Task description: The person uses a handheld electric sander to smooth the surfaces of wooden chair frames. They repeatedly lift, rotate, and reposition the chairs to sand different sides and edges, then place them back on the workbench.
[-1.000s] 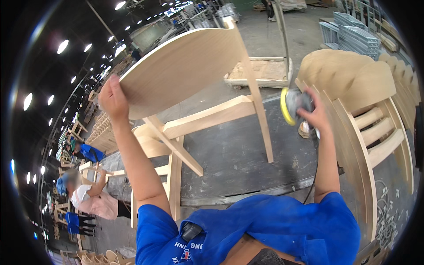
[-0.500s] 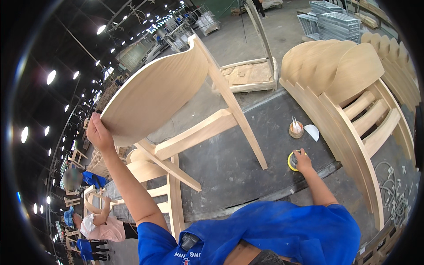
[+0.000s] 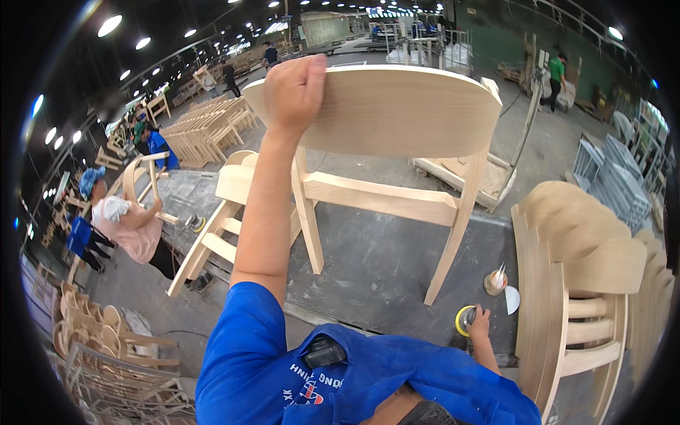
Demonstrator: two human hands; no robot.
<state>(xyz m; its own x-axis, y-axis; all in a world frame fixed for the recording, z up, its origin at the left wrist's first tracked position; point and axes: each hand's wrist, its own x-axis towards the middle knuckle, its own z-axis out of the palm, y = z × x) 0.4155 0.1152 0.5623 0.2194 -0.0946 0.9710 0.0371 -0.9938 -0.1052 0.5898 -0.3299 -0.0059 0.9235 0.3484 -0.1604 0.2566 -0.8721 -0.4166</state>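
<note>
My left hand is closed over the top edge of a pale wooden chair back, near its left end. This piece has a wide curved panel, two legs and a crossrail, and its leg ends are at the dark worktable. Low on the right, my right hand is wrapped round a round, yellow-rimmed sander on the tabletop; the fingers' far side is hidden. Just beyond it are a small pot with white-tipped sticks and a white half-round piece.
Stacked chair backs line the right side. Left of my raised arm leans another chair frame. A co-worker in a pink top handles a frame at the table's left end, near another sander. A wooden-framed cart stands behind.
The view has turned left. The chair back has gone from a steep slant to nearly level, with my left hand still on its top edge. My right hand stays on the sander.
</note>
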